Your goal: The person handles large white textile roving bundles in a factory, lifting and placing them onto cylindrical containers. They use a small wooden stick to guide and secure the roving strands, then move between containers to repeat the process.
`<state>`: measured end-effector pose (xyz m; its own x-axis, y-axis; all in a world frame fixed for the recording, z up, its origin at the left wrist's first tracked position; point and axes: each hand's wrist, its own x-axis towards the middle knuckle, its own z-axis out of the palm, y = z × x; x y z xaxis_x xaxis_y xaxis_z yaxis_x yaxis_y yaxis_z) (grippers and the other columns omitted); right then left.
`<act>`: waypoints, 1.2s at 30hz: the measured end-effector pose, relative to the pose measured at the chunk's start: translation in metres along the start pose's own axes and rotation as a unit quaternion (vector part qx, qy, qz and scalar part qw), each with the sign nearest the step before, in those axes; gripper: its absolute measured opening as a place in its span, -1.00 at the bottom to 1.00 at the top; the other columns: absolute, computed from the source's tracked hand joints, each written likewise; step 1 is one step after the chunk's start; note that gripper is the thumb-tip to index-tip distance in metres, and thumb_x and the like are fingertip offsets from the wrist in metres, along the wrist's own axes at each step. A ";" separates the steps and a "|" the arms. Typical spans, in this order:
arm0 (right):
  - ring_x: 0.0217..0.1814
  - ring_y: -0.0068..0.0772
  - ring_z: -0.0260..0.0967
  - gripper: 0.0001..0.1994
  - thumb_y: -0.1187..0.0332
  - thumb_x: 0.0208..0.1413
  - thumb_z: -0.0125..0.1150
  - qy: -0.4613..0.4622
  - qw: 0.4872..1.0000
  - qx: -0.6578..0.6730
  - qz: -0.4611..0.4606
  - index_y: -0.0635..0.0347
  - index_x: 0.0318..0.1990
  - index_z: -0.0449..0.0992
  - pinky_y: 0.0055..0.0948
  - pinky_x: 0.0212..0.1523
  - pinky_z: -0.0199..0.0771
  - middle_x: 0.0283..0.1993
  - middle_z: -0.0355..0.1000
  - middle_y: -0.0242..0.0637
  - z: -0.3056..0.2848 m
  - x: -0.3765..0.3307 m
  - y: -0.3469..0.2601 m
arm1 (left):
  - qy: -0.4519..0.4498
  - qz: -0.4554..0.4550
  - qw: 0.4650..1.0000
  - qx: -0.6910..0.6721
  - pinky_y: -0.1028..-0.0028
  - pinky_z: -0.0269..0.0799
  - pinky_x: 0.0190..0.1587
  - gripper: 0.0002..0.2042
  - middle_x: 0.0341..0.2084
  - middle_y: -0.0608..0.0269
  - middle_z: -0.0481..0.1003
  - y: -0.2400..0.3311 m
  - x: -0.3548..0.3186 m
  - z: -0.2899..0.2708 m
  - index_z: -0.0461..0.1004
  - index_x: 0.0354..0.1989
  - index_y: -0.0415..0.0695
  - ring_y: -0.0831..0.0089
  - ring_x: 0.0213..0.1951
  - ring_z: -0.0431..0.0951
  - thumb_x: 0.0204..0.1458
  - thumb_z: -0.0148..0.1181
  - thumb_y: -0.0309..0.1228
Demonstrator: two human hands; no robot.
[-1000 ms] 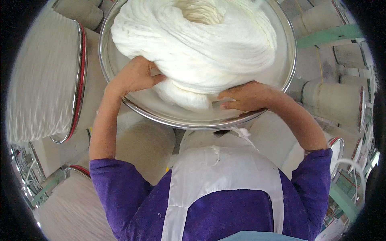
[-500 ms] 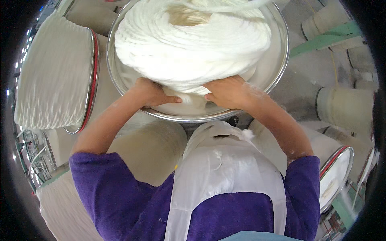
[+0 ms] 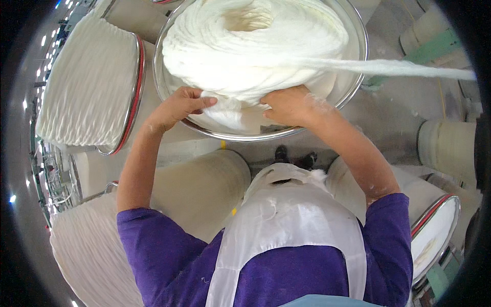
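Note:
A thick ring-shaped coil of white fibre sliver (image 3: 220, 61) with a hole in its middle lies in a round can with a shiny metal rim (image 3: 240, 137). At the coil's near left edge my left hand (image 3: 179, 108) is closed, thumb and fingers pinching a loose fold of sliver (image 3: 227, 110). My right hand (image 3: 294, 106) grips the near underside of the coil, its fingertips partly hidden in the fibre. Between the hands, some sliver hangs down inside the can. A loose sliver strand (image 3: 399, 67) stretches from the coil past the right rim.
To the left stands a can heaped with sliver (image 3: 87, 84), its rim banded red. Another heaped can (image 3: 87, 250) is at lower left. A can with a red-banded rim (image 3: 434, 230) stands at lower right. Further cans (image 3: 445, 146) and a green beam (image 3: 434, 51) are on the right.
My left hand has come out from beneath the coil and now pinches sliver at its edge. The loose strand has swung from the coil's top out to the right. The view has shifted slightly.

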<state>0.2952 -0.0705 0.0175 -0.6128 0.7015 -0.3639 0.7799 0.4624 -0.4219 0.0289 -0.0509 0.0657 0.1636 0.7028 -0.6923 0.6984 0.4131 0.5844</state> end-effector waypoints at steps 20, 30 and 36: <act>-0.28 -0.38 0.46 -0.57 0.10 0.19 0.10 0.034 0.770 0.637 -0.026 0.30 0.01 0.39 -0.28 -0.27 0.58 -0.15 0.46 -0.22 -0.022 -0.003 0.004 | 0.001 0.113 0.973 -0.201 0.41 0.45 -0.07 -0.55 -0.17 -0.01 0.51 0.026 -0.044 0.023 0.38 -0.04 -0.32 0.31 -0.22 0.56 0.23 -0.06 -0.10; 0.15 -0.19 0.35 -0.53 0.16 0.15 0.12 0.001 0.924 0.316 -0.217 0.29 0.12 0.36 -0.30 0.17 0.30 0.09 0.42 -0.13 0.077 -0.120 0.003 | 0.088 0.291 0.928 -0.217 0.45 0.41 -0.08 -0.64 -0.22 0.10 0.56 -0.049 -0.100 0.060 0.44 -0.02 -0.30 0.43 -0.23 0.54 0.17 0.09 -0.23; 0.11 -0.24 0.38 -0.59 0.18 0.19 0.09 -0.022 0.971 0.174 0.160 0.29 0.07 0.40 -0.36 0.11 0.34 0.06 0.43 -0.05 0.111 -0.148 0.029 | 0.069 0.182 0.926 -0.324 0.44 0.37 -0.01 -0.63 -0.19 0.15 0.54 -0.105 -0.079 0.123 0.42 0.00 -0.27 0.42 -0.13 0.51 0.17 0.12 -0.22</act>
<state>0.3945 -0.2207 -0.0329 -0.3575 0.7514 -0.5546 0.8451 0.0076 -0.5345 0.0284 -0.2206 0.0073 0.1851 0.9123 -0.3653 0.0429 0.3638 0.9305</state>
